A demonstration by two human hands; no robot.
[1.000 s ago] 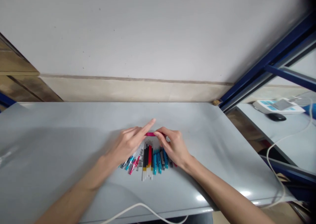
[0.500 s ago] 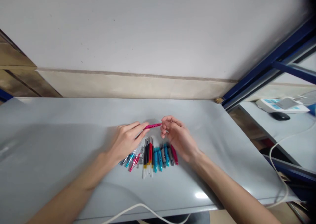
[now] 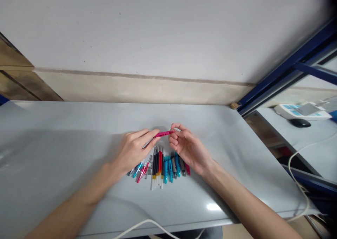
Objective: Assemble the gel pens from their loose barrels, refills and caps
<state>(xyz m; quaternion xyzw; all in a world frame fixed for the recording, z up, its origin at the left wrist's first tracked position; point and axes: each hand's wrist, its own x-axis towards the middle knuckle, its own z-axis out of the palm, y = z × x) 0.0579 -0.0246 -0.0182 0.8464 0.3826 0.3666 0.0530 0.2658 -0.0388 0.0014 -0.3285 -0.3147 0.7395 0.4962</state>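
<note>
A pink pen piece (image 3: pixel 163 134), seemingly an upper barrel with its clip, lies level above the table. My left hand (image 3: pixel 135 146) pinches its left end between thumb and fingers. At its other end, the fingertips of my right hand (image 3: pixel 191 144) close on the tip, the other fingers curled. Below the hands lie dark and red ink refills (image 3: pixel 158 163) side by side. To their right is a row of blue, grey and pink pen barrels (image 3: pixel 170 169). Clear tubes with coloured ends (image 3: pixel 139 172) fan out on the left, partly under my left hand.
The grey table (image 3: pixel 65 161) runs back to a pale wall. A white cable (image 3: pixel 147 222) hangs along the front edge. At the right, beyond a blue frame (image 3: pixel 279 61), a black mouse (image 3: pixel 300 123) and a white device (image 3: pixel 286 109) sit on another table.
My right fingertips have closed around the right end of the pink pen piece and its index finger has lifted. My left hand keeps its grip; the view has shifted slightly.
</note>
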